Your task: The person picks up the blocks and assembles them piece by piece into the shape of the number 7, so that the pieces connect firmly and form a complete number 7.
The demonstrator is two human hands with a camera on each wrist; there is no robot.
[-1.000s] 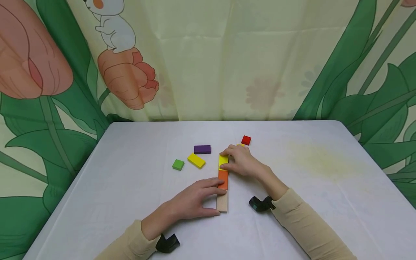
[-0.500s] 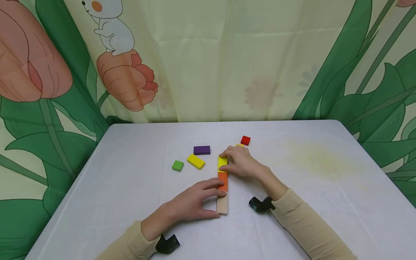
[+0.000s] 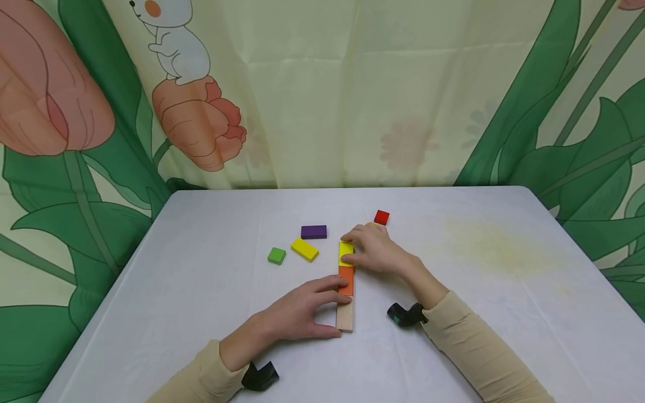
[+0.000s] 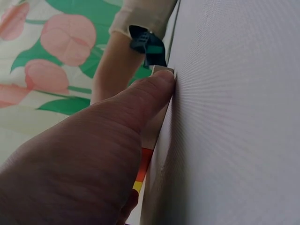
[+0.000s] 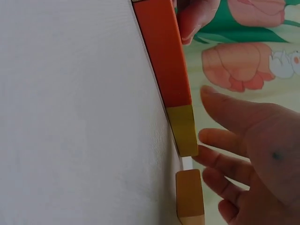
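I find left hand (image 3: 302, 309) relaxed, thumb against plain wooden block (image 3: 345, 319); right hand (image 3: 377, 249) loosely spread over yellow end block (image 3: 346, 248). Neither visibly grips. Blocks seem light, rigid; pinch sides.

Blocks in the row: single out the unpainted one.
The pale wood block, at the near end; the orange block and yellow block farther along are coloured.

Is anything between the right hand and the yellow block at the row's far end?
Nothing visible is. The right hand is right at the yellow block in the head view; the orange block abuts its near end without blocking the hand.
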